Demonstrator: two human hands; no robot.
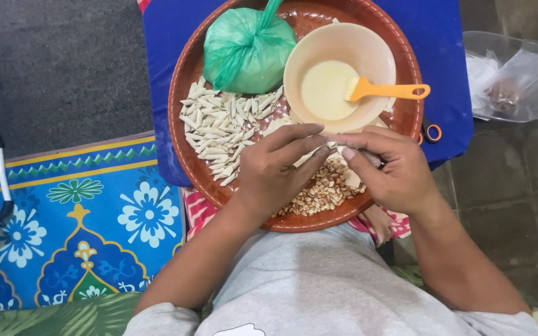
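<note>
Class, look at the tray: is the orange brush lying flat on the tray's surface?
No: the orange brush rests across the beige bowl, bristles dipped in the pale liquid and handle over the rim, not on the brown tray.

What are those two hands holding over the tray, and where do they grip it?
A small pale wrapper piece, pinched at its ends between the fingertips of left hand and right hand.

Dark grey floor (57, 62), blue floral mat (88, 224) left, stone tiles (505, 186) right.
</note>
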